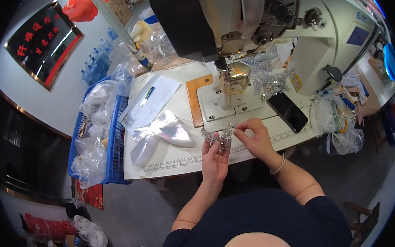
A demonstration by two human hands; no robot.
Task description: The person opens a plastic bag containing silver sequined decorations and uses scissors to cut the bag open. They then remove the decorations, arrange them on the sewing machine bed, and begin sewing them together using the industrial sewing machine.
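Note:
My left hand (215,164) is raised over the front edge of the sewing table, its fingers closed around a small glittery silver piece (226,139) shaped roughly like a bow. Just right of that piece, thumb and fingertips of my right hand (258,140) are pinched together; what they grip, if anything, is too small to make out. Behind both hands stands the sewing machine (235,82) with its metal bed plate (212,102). A shiny, pale iridescent bow (162,134) lies on the table to the left. More glittery silver pieces (271,83) are heaped right of the needle area.
A black phone (288,112) lies right of the bed plate. A ruler strip (177,163) runs along the table's front edge. Papers with a pen (149,94) lie at the left, beside a blue basket (116,142) of plastic bags. Clear bags (328,115) hang at the right.

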